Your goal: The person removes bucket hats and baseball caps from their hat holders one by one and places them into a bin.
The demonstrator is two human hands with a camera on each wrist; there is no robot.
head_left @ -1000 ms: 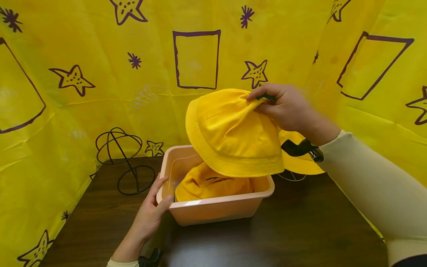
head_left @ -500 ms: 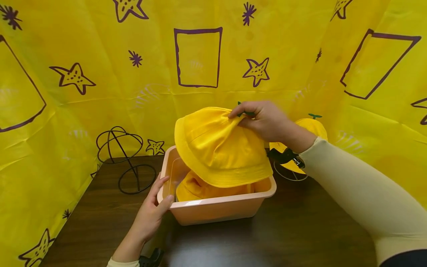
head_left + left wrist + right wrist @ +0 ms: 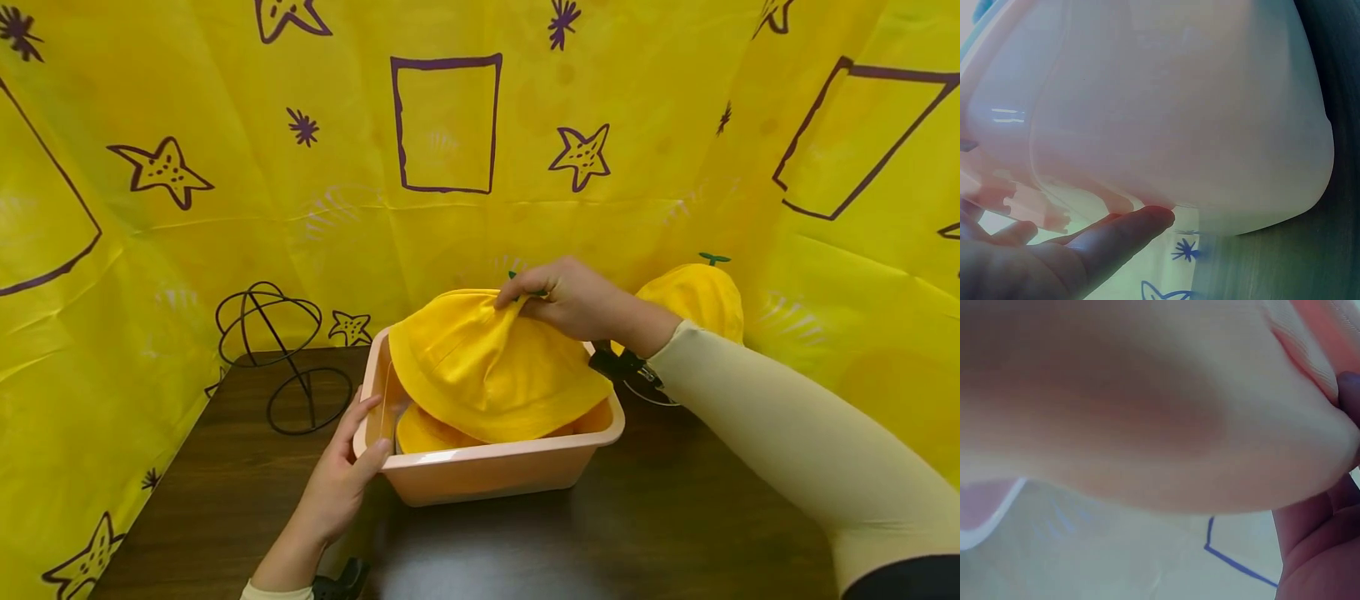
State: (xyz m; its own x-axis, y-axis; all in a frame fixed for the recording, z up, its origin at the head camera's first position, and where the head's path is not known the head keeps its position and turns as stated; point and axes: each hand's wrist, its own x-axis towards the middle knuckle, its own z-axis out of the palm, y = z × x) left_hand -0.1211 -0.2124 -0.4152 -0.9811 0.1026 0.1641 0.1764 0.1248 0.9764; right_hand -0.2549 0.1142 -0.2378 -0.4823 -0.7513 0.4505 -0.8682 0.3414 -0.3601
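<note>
The yellow hat (image 3: 487,367) hangs over the pink tub (image 3: 487,479), its brim dipping inside the rim, above a second yellow hat (image 3: 427,433); whether the two touch, I can't tell from here. It looks like light, soft cloth: the crown puckers into folds where it's pinched, so I'd expect it to sag and crease rather than break, and hardly to slip. The top, beside the little green sprout (image 3: 513,275), seems a sound place to hold, though the sprout itself may be the delicate bit. The right hand (image 3: 573,296) has that top bunched between thumb and fingers, nearly closed on the cloth. The left hand (image 3: 336,492) is partly closed on the tub's left end, thumb over the near corner of the rim, fingers along its side.
</note>
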